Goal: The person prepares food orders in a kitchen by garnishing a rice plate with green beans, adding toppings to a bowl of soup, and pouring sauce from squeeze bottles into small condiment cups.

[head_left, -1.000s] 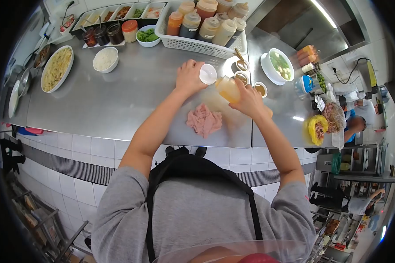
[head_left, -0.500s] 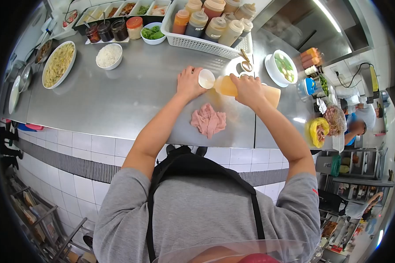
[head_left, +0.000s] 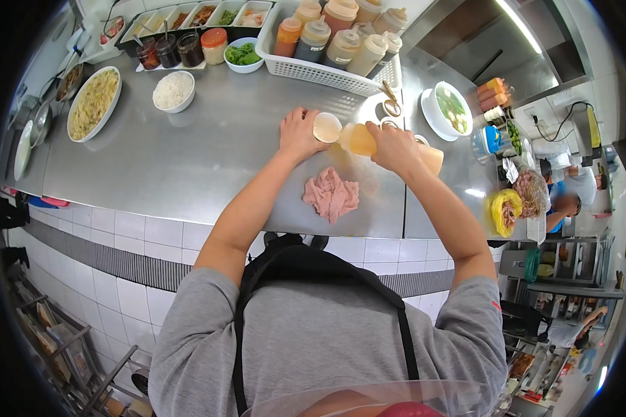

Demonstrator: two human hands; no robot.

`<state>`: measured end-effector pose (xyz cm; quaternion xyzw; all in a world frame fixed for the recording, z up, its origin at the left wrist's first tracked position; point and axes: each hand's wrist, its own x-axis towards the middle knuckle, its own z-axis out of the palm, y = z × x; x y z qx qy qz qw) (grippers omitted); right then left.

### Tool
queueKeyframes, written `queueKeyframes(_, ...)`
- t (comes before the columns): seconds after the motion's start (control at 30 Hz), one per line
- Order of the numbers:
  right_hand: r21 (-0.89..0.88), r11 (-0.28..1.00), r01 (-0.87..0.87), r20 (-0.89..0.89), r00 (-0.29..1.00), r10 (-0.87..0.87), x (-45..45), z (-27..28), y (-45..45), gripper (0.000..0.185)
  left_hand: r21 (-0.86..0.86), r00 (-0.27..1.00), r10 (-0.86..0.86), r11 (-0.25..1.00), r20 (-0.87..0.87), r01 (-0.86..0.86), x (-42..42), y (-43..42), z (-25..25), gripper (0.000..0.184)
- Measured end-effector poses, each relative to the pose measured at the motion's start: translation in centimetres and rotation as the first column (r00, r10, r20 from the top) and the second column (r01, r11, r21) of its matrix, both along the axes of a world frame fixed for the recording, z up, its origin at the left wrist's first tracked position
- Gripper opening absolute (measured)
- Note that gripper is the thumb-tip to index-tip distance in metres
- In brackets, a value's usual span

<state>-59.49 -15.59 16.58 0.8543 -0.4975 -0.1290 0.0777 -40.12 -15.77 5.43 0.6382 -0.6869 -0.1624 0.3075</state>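
My left hand [head_left: 300, 136] is wrapped round a small white cup [head_left: 327, 128], tipped so its mouth shows. Pale yellowish sauce is inside the cup. A squeeze bottle [head_left: 358, 140] of pale orange-yellow sauce lies tilted almost level in my right hand [head_left: 394, 147], its nozzle end at the cup's rim. My fingers cover part of the bottle. Close to me on the steel counter lies a crumpled pink cloth [head_left: 332, 195], touched by neither hand.
A white basket [head_left: 327, 71] of sauce bottles stands at the back, near a bowl of rice [head_left: 174, 92] and a bowl of greens [head_left: 243, 55]. An oval dish of yellow food [head_left: 94, 104] is at left, a soup bowl [head_left: 446, 111] at right. People work far right.
The cup holds visibly more pale sauce than before. Both hands keep nearly the same place, and the bottle stays tilted at the cup.
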Motion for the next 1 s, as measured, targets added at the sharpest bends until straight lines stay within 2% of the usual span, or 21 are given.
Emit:
queueKeyframes(0.17,0.008,1.000,0.024,0.068,0.997,-0.025,-0.5,0.2,0.6,0.047,0.029,1.000,-0.022,0.999,0.014,0.021,0.3,0.2,0.3,0.082)
queueKeyframes(0.23,0.220,0.957,0.191,0.140,0.964,-0.225,0.0,1.5,1.4,0.062,0.034,0.999,-0.035,0.999,0.020,0.034,0.8,0.6,0.1,0.084)
queueKeyframes(0.27,0.213,0.958,0.190,0.143,0.964,-0.223,-0.8,0.9,1.6,0.062,-0.011,0.999,-0.052,0.999,0.011,0.052,1.2,1.0,-0.1,0.085)
queueKeyframes(0.3,0.268,0.954,0.136,0.331,0.917,-0.224,-2.0,-0.2,1.5,0.071,-0.068,0.998,-0.064,0.996,0.003,0.064,1.7,1.3,-0.1,0.085)
queueKeyframes(0.33,0.298,0.952,0.064,0.508,0.834,-0.216,-2.8,-0.8,1.2,0.081,-0.082,0.997,-0.073,0.994,-0.021,0.071,2.3,1.8,-0.4,0.082)
queueKeyframes(0.4,0.269,0.962,0.057,0.682,0.694,-0.231,-3.4,-0.3,2.0,0.087,-0.156,0.996,-0.070,0.986,-0.049,0.062,3.8,2.6,-1.1,0.073)
queueKeyframes(0.47,0.278,0.961,-0.014,0.820,0.525,-0.229,-4.4,-0.4,1.8,0.084,-0.209,0.998,-0.026,0.978,-0.053,0.015,5.0,3.5,-1.5,0.057)
queueKeyframes(0.5,0.223,0.975,-0.012,0.835,0.518,-0.185,-4.4,-0.1,1.3,0.084,-0.201,1.000,0.022,0.979,0.001,-0.021,5.6,3.7,-2.0,0.050)
queueKeyframes(0.53,0.269,0.955,-0.126,0.934,0.276,-0.226,-4.0,0.3,0.7,0.080,-0.121,0.998,0.056,0.991,-0.019,-0.058,6.1,3.9,-1.4,0.041)
queueKeyframes(0.57,0.269,0.928,-0.258,0.962,0.021,-0.273,-3.3,1.4,-0.5,0.077,-0.110,0.996,0.083,0.990,-0.023,-0.085,6.4,3.5,-2.1,0.031)
queueKeyframes(0.6,0.206,0.948,-0.242,0.977,0.004,-0.211,-2.1,3.1,-2.0,0.077,-0.186,0.997,0.074,0.980,0.008,-0.071,6.7,3.3,-3.0,0.026)
queueKeyframes(0.67,0.059,0.930,-0.362,0.921,-0.340,-0.191,1.3,7.0,-4.5,0.070,-0.103,0.995,0.096,0.990,0.033,-0.092,6.1,3.7,-1.3,0.023)
queueKeyframes(0.73,-0.045,0.938,-0.345,0.891,-0.438,-0.118,5.0,10.9,-8.0,0.063,-0.131,0.989,0.111,0.986,0.094,-0.098,5.8,3.6,-1.3,0.023)
queueKeyframes(0.8,-0.131,0.968,-0.216,0.928,-0.369,0.044,8.8,14.9,-10.6,0.058,-0.138,0.979,0.144,0.983,0.148,-0.124,5.8,3.5,-1.1,0.023)
queueKeyframes(0.87,-0.358,0.921,-0.154,0.865,-0.427,0.265,12.7,15.8,-16.0,0.063,-0.125,0.980,0.123,0.987,0.155,-0.104,5.9,3.6,-1.0,0.023)
queueKeyframes(0.9,-0.362,0.917,-0.168,0.863,-0.433,0.261,14.4,16.4,-17.6,0.063,-0.130,0.978,0.139,0.984,0.157,-0.119,5.9,3.6,-1.2,0.023)
queueKeyframes(0.97,-0.356,0.932,0.067,0.879,-0.315,0.358,17.4,17.3,-20.0,0.081,-0.114,0.980,0.119,0.988,0.157,-0.102,5.9,3.3,-1.5,0.023)
queueKeyframes(1.0,-0.356,0.933,0.049,0.878,-0.325,0.352,18.3,17.0,-21.4,0.081,-0.114,0.977,0.139,0.986,0.160,-0.122,5.9,3.4,-1.7,0.023)
